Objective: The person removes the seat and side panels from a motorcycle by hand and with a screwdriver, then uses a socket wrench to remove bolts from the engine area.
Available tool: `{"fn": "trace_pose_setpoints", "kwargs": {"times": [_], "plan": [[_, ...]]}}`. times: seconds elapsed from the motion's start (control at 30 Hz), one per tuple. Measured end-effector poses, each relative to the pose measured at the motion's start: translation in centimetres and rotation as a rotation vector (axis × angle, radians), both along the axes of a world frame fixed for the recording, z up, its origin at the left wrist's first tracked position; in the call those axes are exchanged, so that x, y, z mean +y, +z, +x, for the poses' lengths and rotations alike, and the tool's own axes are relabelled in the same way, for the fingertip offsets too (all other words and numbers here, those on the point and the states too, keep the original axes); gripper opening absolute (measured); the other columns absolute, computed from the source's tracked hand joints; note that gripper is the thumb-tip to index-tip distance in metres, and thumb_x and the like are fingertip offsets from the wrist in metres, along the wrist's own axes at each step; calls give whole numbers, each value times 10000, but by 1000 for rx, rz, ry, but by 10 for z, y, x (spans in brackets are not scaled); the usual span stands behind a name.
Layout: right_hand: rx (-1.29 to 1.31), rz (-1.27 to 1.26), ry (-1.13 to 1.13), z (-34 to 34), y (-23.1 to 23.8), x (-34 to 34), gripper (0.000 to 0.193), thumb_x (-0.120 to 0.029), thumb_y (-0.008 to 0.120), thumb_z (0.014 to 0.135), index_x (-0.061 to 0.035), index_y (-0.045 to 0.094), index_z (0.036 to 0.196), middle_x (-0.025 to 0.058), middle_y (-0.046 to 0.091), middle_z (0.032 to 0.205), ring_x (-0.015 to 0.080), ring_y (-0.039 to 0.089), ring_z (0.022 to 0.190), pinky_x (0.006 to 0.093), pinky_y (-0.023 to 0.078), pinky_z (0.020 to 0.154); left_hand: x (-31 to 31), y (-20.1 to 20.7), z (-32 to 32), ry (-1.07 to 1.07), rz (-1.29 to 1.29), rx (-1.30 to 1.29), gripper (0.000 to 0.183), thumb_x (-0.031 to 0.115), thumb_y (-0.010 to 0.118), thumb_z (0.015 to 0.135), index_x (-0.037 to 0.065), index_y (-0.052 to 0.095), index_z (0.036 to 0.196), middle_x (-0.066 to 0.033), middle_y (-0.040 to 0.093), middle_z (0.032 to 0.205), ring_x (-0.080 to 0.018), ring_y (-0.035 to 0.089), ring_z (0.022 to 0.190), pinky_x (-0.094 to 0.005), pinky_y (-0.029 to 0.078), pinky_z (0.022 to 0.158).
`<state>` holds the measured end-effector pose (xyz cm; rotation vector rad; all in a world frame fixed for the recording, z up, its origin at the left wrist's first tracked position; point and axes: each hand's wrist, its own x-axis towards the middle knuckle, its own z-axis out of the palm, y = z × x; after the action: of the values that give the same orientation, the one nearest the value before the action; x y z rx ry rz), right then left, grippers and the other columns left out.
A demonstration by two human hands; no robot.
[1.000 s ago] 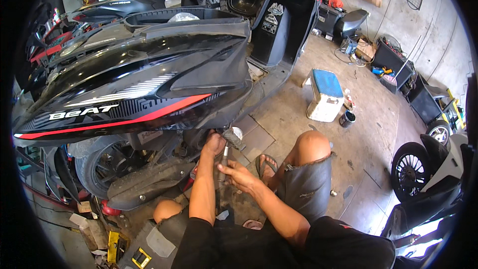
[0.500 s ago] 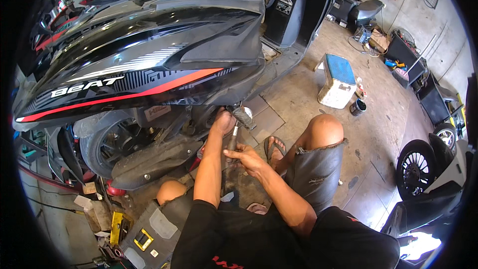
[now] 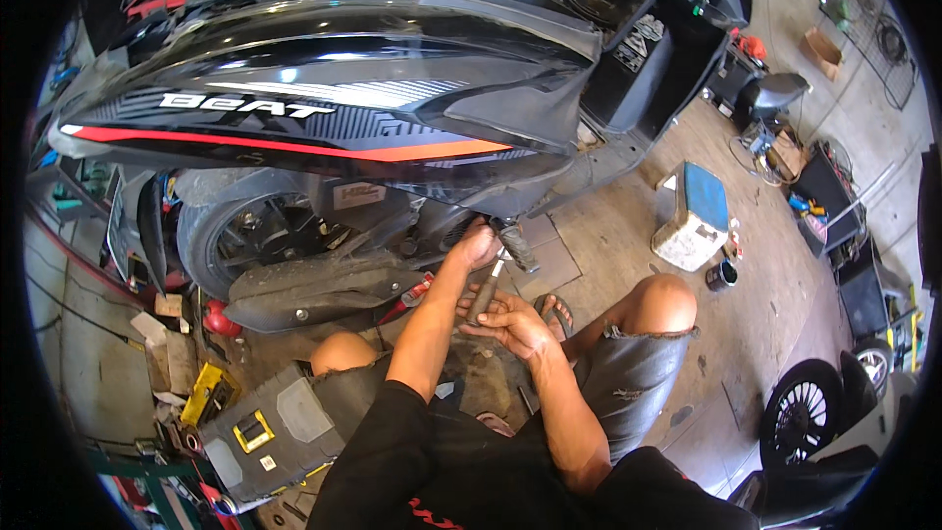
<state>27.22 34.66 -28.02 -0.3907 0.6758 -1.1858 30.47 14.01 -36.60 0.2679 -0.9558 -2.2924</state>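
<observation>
Under the edge of the black scooter point(image 3: 392, 69), my left hand point(image 3: 478, 243) is closed beside the dark ribbed footpeg point(image 3: 517, 247). Its fingertips are partly hidden, and what they grip cannot be made out. Just below and to the right, my right hand point(image 3: 518, 326), palm turned partly up, holds a screwdriver point(image 3: 483, 302) by its thick dark handle, thumb and fingers around it. The metal shaft points up toward the footpeg and my left hand; its tip is hard to see. A dark exhaust cover point(image 3: 312, 296) lies left of my left forearm.
A white stool with a blue top point(image 3: 693, 221) stands right on the floor, a dark can point(image 3: 721, 276) beside it. A grey toolbox point(image 3: 270, 432) sits lower left, near a yellow case point(image 3: 208, 395). A spoked wheel point(image 3: 802, 414) leans at right.
The view has shifted, so the scooter appears higher and further right. My right hand has rolled palm-up around the screwdriver handle, its fingers spread more. My left hand stays by the footpeg.
</observation>
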Motion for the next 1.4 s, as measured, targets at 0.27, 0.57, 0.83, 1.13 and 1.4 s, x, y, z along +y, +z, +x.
{"fn": "trace_pose_setpoints", "kwargs": {"times": [0.27, 0.57, 0.83, 1.13, 1.4], "plan": [[362, 149, -116, 12, -11, -3, 535, -152, 772, 812, -20, 511, 1260, 62, 625, 1012, 165, 607, 881, 327, 517, 723, 11, 11, -9, 19, 54, -4, 156, 109, 527, 948, 30, 587, 1068, -64, 603, 977, -195, 587, 888, -372, 492, 845], [-142, 0, -26, -1, 0, 3, 515, -9, 590, 875, 55, 409, 1353, 201, 563, 1261, 327, 589, 1144, 447, 526, 914, 10, 0, -9, 31, 116, 127, 213, 33, 431, 955, 4, 565, 1118, -100, 613, 1011, -211, 604, 924, -358, 496, 863], [245, 19, -107, 4, -15, -4, 427, 2, 645, 856, 40, 477, 1246, 161, 624, 1112, 271, 650, 987, 397, 576, 797, 12, 11, -10, 15, 50, 96, 187, 85, 466, 966, 24, 568, 1110, -76, 604, 996, -187, 590, 908, -341, 485, 844], [365, 94, -140, 21, -12, -7, 362, -167, 706, 874, -20, 552, 1166, 41, 622, 943, 164, 626, 808, 333, 557, 665, 7, 15, 2, 53, -66, -113, 236, 187, 515, 972, 45, 562, 1155, -54, 603, 1042, -165, 584, 934, -327, 482, 848], [384, 180, -209, 15, -5, -6, 354, -102, 663, 883, 63, 510, 1156, 120, 634, 993, 205, 630, 901, 387, 595, 711, 37, 70, 20, 112, -223, -563, 308, 110, 511, 920, 30, 543, 1216, -79, 615, 1065, -171, 593, 893, -346, 491, 743]]}}
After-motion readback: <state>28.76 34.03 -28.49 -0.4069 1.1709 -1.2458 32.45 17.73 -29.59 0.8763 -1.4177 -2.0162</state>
